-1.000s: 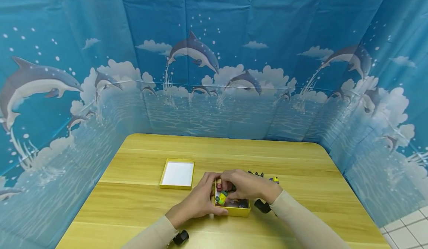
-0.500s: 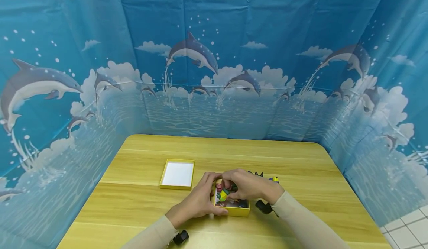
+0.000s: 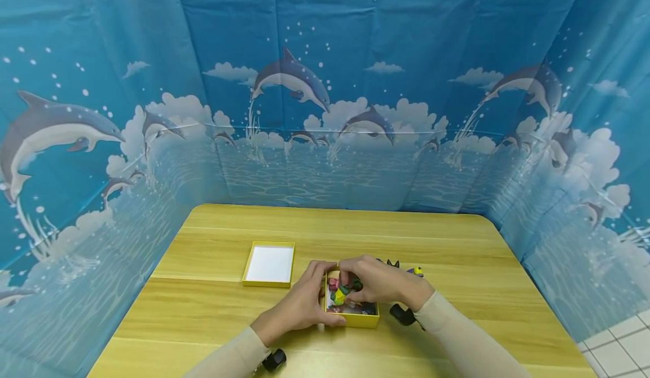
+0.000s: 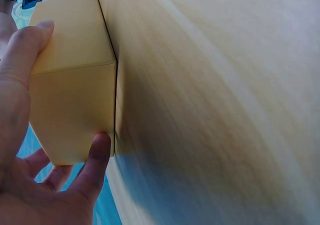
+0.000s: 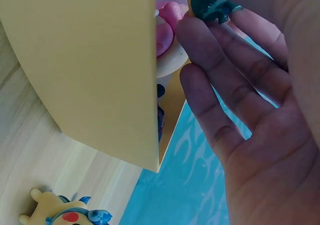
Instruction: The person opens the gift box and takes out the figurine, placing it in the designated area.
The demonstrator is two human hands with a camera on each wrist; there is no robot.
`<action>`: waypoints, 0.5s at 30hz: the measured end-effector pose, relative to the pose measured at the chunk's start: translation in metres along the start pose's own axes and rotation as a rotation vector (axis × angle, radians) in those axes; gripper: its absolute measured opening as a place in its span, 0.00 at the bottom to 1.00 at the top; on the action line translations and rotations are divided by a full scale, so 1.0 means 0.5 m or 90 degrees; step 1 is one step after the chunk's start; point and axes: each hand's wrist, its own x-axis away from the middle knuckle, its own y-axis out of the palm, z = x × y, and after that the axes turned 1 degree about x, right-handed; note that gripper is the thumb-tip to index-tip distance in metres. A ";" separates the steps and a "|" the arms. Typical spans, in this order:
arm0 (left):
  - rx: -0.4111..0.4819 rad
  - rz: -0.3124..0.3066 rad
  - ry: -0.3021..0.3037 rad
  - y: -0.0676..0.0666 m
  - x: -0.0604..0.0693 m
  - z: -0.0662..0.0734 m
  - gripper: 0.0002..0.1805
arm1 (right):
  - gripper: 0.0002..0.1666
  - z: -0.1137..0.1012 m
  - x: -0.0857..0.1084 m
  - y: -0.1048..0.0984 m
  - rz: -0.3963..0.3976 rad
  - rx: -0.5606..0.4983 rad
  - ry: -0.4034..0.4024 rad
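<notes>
A small yellow box (image 3: 363,321) with toy figurines inside sits at the table's front middle. My left hand (image 3: 297,304) grips its left side, thumb on the near wall and fingers round the other walls, as the left wrist view shows on the plain box walls (image 4: 75,110). Over the box, my right hand (image 3: 373,279) pinches a yellow-and-green figurine (image 3: 339,295); its dark green part (image 5: 212,7) shows near the fingertips in the right wrist view. Inside the box lies a pink figurine (image 5: 165,37). The right hand hides much of the box's contents.
Left of the box lies a yellow-rimmed lid (image 3: 269,264), white inside facing up. Beyond my right wrist are a dark pointed-eared toy (image 3: 392,263) and a yellow-and-purple toy (image 3: 418,272). A cream figurine (image 5: 65,210) lies on the table beside the box.
The yellow-and-green figurine has turned and shifted slightly to the right in my right hand's fingers. My left hand has kept its hold on the box.
</notes>
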 end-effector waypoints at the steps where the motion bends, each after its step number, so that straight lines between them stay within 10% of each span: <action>1: 0.000 0.000 0.001 0.000 0.000 -0.001 0.67 | 0.16 0.000 0.000 0.000 0.001 -0.003 0.001; 15: -0.001 0.001 0.011 -0.004 -0.002 0.000 0.65 | 0.16 0.004 0.005 -0.001 0.010 -0.019 -0.018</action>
